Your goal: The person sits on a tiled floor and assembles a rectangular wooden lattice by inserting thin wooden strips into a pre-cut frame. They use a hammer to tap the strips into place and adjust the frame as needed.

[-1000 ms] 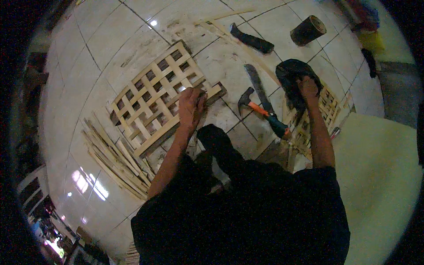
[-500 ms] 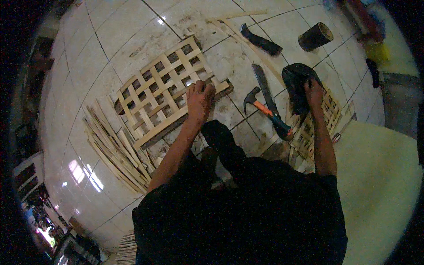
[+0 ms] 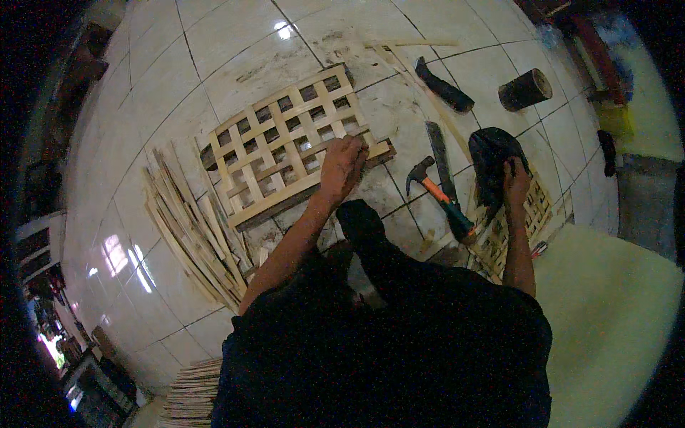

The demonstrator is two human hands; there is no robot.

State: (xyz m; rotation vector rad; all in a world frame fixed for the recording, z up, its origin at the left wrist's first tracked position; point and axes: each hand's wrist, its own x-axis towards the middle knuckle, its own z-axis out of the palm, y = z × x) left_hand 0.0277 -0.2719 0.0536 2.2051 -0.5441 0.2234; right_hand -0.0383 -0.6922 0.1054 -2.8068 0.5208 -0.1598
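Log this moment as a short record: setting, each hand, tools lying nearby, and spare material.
setting: white tiled floor, seen from above
left hand: pressed on the near edge of a wooden lattice panel
right hand: on a black bag
tools: hammer with orange handle, long blade
spare material: loose wooden strips left of the panel

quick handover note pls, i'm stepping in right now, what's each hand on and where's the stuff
Left hand: pressed flat on the near edge of the wooden lattice panel lying on the tiled floor.
Right hand: in a black bag beside a second lattice piece.
Hammer and long blade lie between the hands, untouched.
Loose slats are piled left of the panel.
Done: the lattice is woven. What is left: cannot tell.
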